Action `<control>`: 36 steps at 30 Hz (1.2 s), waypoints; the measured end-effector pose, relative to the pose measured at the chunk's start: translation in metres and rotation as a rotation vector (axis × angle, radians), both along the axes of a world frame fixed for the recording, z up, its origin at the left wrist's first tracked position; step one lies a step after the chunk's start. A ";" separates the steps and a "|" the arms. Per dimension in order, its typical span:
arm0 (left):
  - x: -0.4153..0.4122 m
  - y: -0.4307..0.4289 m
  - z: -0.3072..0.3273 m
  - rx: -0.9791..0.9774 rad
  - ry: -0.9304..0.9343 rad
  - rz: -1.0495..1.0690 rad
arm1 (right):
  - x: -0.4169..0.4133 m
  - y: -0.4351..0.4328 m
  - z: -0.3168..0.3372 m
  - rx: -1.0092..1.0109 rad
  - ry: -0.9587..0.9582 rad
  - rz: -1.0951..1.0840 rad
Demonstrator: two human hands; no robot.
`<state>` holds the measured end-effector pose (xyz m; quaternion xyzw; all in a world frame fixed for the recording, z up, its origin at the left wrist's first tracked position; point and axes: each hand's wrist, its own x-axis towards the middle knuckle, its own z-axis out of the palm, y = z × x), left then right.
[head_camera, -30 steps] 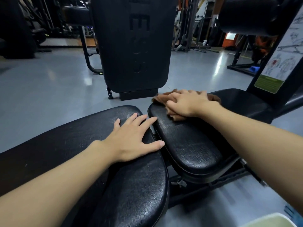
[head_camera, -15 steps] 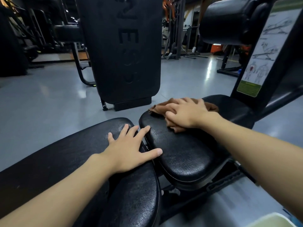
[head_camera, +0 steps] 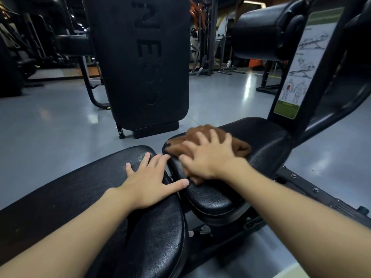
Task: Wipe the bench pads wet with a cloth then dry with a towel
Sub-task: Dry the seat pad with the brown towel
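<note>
Right now my right hand point(head_camera: 208, 157) presses flat, fingers spread, on the soft crumpled brown cloth point(head_camera: 239, 146) atop the black padded vinyl seat pad point(head_camera: 261, 133). Limp and light, it bunches easily; palm pressure suits it. My left hand point(head_camera: 152, 181) lies open on the long black backrest pad point(head_camera: 80, 189).

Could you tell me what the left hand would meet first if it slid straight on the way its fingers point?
Probably the near edge of the seat pad. The left hand lies flat on the long pad, fingers aimed at the narrow gap; just beyond sits the brown cloth under the right hand.
</note>
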<state>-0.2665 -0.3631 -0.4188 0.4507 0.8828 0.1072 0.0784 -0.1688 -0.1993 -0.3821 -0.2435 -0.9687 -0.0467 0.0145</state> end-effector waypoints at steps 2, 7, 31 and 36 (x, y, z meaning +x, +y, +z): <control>0.001 -0.001 0.003 0.016 -0.012 0.003 | 0.012 -0.014 -0.008 -0.001 0.030 0.083; 0.016 -0.004 0.009 -0.010 -0.006 -0.008 | 0.036 0.057 0.012 0.001 0.110 -0.045; 0.042 0.004 0.011 0.110 -0.095 -0.093 | 0.062 0.063 0.007 -0.055 0.253 -0.284; 0.040 0.002 0.015 0.109 -0.144 -0.083 | 0.063 0.042 0.001 -0.069 0.247 -0.339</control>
